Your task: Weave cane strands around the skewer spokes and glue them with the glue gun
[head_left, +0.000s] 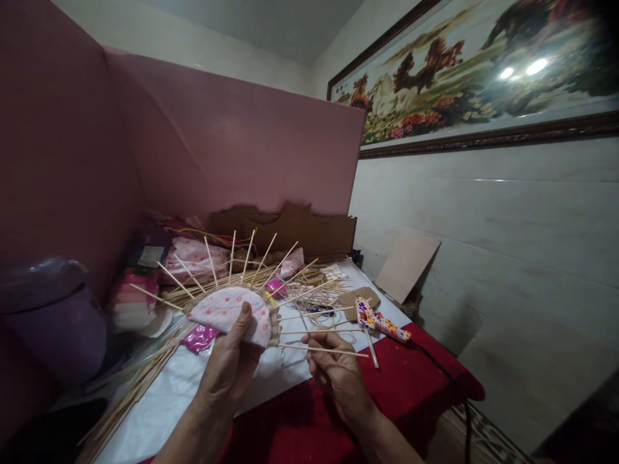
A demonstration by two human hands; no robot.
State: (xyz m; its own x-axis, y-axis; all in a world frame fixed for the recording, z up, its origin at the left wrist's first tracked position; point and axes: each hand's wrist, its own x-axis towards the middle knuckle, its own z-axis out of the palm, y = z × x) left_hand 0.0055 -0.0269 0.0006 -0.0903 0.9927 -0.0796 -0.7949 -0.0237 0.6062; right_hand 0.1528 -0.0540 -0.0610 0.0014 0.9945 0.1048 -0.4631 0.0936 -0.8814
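Observation:
My left hand (232, 361) grips a half-round panel (217, 309) covered in white cloth with pink-red dots, thumb on its face. Thin wooden sticks (264, 258) fan out from its curved edge, and tan twine (275, 325) is woven around their bases. At the panel's right side, my right hand (336, 370) is closed, with thumb and fingers around the lowest wooden stick (355, 353). Whether the fingers also pinch a strand of twine cannot be made out.
A flower-patterned glue gun (382, 322) lies on cardboard at the right, its black cord running over the red cloth (387, 380). Bundled sticks (140, 386) lie at left near a magenta packet (199, 338). Behind are dotted fabric (193, 258) and a cardboard sheet (309, 232).

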